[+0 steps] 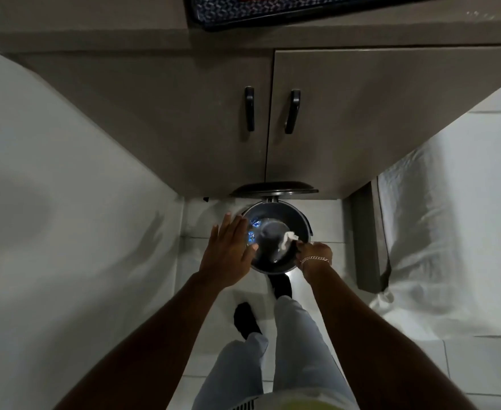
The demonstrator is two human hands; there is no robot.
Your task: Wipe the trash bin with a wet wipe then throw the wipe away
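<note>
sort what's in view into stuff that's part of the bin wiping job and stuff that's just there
Part of the job:
- trash bin, its lid up
- wet wipe, white, over the bin's opening
- right hand at the rim beside the wipe
- left hand, spread open by the bin

Just there:
- cabinet doors with two black handles
- dark mat on the countertop
- white sheets on both sides

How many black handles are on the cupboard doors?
2. One handle is on the left door, the other handle on the right door, side by side above the trash bin.
</note>
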